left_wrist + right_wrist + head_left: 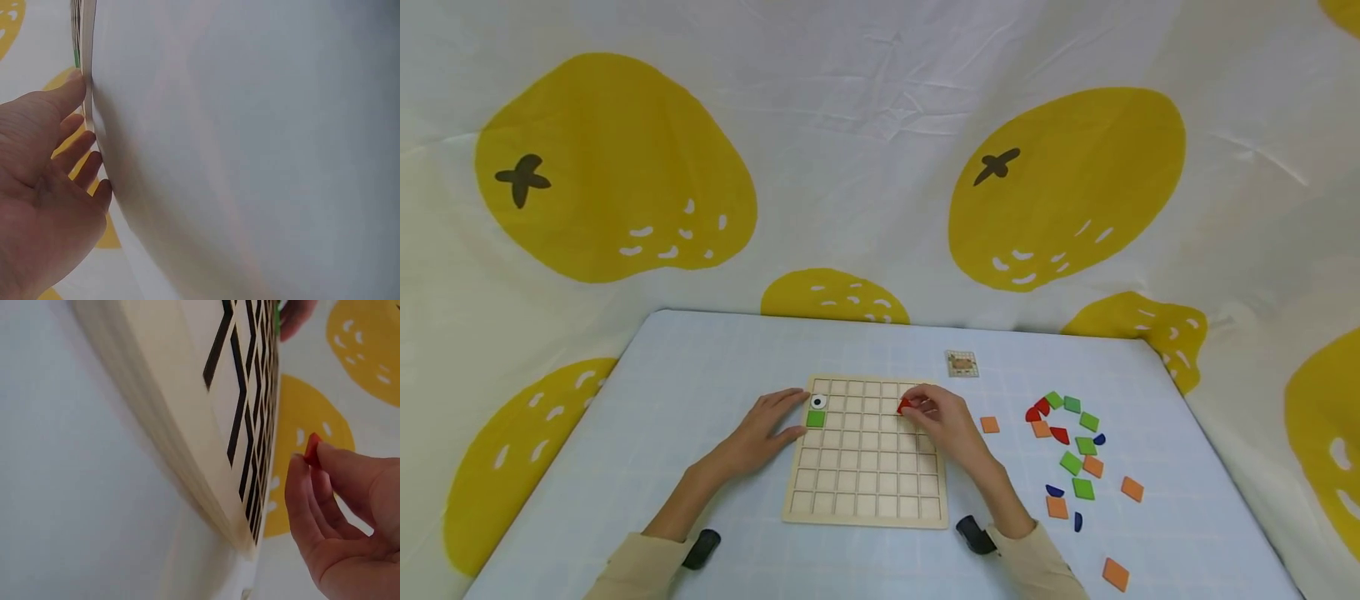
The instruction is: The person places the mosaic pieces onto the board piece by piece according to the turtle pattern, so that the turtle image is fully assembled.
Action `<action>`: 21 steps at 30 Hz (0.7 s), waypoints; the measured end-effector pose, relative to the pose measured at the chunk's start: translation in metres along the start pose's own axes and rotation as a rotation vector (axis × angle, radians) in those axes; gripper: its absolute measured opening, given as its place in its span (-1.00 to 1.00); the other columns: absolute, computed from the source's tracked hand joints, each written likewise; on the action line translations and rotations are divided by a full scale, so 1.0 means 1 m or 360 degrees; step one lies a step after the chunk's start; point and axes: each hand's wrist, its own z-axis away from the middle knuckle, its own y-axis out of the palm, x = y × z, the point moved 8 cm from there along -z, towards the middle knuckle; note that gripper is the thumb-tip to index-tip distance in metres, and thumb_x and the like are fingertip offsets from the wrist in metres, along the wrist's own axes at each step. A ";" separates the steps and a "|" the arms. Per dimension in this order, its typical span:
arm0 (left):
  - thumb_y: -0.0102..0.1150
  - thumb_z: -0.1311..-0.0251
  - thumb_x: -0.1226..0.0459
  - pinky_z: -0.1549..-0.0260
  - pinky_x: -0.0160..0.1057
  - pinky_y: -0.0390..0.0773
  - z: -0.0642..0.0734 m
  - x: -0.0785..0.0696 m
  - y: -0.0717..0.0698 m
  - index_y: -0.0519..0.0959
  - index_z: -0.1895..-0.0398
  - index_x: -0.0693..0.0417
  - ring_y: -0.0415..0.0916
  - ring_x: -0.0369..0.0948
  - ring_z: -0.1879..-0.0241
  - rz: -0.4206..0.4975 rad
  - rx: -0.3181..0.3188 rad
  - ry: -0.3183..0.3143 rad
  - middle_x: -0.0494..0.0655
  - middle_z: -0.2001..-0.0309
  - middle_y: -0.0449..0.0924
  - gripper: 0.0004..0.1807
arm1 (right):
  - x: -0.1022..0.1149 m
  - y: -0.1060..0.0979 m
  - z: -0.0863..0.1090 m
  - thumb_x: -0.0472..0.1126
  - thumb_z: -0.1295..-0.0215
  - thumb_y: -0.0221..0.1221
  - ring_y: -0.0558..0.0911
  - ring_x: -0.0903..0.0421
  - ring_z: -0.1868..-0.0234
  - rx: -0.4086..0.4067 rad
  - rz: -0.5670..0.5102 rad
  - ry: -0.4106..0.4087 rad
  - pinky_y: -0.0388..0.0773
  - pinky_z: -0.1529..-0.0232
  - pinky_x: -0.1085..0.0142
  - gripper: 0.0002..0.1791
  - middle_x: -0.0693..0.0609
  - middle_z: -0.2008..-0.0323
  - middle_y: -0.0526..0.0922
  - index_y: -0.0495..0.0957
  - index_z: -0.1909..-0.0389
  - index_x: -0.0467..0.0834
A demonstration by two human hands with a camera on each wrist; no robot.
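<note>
A wooden grid board (pixel 865 523) with square recesses lies on the table. In its left column sit a white tile with a black dot (pixel 818 402) and, just below it, a green square tile (pixel 816 419). My left hand (pixel 763 431) touches the board's left edge with fingers extended; the left wrist view shows thumb and fingertips along that edge. My right hand (pixel 942 418) pinches a small red tile (pixel 312 452) between thumb and fingers above the board's upper right part. The red tile's full outline is partly covered by the fingers.
Right of the board lie loose green (pixel 1071 463), orange (pixel 1132 489), red (pixel 1059 435) and dark blue tiles (pixel 1078 522), several in all. A small picture card (pixel 962 363) lies behind the board's right corner. A fruit-printed cloth (pixel 865 167) hangs behind the table.
</note>
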 end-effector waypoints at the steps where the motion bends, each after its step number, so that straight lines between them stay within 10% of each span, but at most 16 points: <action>1: 0.24 -0.44 0.22 -0.39 0.28 0.24 0.000 0.000 0.000 0.32 -0.50 0.25 0.20 0.21 -0.45 0.0002 0.0001 -0.0002 0.24 -0.47 0.30 -0.36 | 0.001 0.003 -0.002 -0.36 -0.32 0.35 0.72 0.02 0.20 0.0015 -0.0010 -0.0003 0.70 0.12 0.28 -0.81 -0.01 0.25 0.69 0.67 0.07 -0.26; 21: 0.23 -0.44 0.27 -0.37 0.30 0.24 0.002 -0.003 -0.003 0.34 -0.48 0.27 0.21 0.22 -0.44 0.0033 -0.0013 0.0020 0.24 -0.45 0.32 -0.39 | 0.028 0.053 -0.037 -0.36 -0.40 0.28 0.73 -0.02 0.18 0.0214 -0.0117 -0.0018 0.68 0.11 0.28 -0.87 -0.09 0.21 0.74 0.67 0.10 -0.30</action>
